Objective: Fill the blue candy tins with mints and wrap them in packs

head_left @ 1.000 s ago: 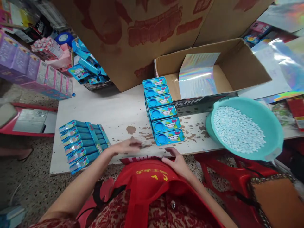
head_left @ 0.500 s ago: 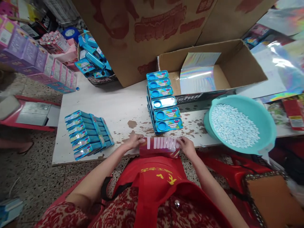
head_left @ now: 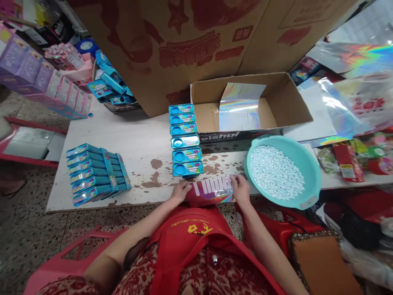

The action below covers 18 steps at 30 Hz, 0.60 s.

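Observation:
A shiny sticker sheet [head_left: 211,191] with several pale strips is stretched between my hands at the table's front edge. My left hand [head_left: 181,192] pinches its left end, and my right hand [head_left: 241,189] grips its right end. Just beyond my left hand stands a row of blue candy boxes [head_left: 186,155], their tops printed "Caramelo Macizo", each with a round mark at the left. To the right of my right hand, a turquoise basin [head_left: 313,172] holds many small pale candies [head_left: 276,174].
More blue boxes [head_left: 95,174] stand stacked on the table's left. Behind the row, an open cardboard carton [head_left: 282,98] has a silvery sheet [head_left: 241,106] in it. A tall cardboard panel [head_left: 184,49] rises at the back. A pink stool [head_left: 70,258] is on the floor at left.
The view has shifted right, so the table things appear further left. Both hands still hold the sheet, whose right end now sits a little higher, closer to the basin.

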Tool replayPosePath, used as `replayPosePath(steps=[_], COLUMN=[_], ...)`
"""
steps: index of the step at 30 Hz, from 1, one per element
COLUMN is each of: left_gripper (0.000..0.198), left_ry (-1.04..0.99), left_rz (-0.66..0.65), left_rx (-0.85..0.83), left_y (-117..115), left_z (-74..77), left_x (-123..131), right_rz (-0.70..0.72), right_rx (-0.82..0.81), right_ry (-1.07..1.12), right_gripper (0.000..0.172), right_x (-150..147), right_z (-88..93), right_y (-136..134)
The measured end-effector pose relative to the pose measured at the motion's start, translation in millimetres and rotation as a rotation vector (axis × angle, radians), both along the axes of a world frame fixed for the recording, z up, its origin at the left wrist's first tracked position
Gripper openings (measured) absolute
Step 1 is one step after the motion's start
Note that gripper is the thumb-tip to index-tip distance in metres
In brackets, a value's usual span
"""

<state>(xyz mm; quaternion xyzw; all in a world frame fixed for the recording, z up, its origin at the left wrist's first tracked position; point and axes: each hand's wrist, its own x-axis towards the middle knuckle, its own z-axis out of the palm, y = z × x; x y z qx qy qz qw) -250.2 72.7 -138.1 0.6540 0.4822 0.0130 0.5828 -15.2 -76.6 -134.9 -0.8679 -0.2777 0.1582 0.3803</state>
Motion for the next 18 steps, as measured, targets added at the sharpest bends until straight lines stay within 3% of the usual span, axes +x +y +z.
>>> replayPosePath(steps=[4,8,11,18], left_gripper=[0.019,0.016,0.016,0.011], left_ry=[0.025,0.001,-0.032,-0.062], left_rz=[0.129,0.209,0.238,0.289], left_rx=[0.028,0.069,0.073,0.055], left_y=[-19,-40,-53,-61], left_z=[-0.1,0.5,2.2,5.0], left_x=[15,23,29,29], right_rz=[0.102,0.496,0.708,0.865], right_rx=[0.048,0.131,0.103,0.011], right_ry=[-0.106,-0.389,-0.479,-0.633], right_gripper=[0.038,0.032,0.040,0.040], right_x=[8,-10,-31,-53], right_z=[5.1,12.3,8.2,-10.2], right_y=[-1,2,5,-9])
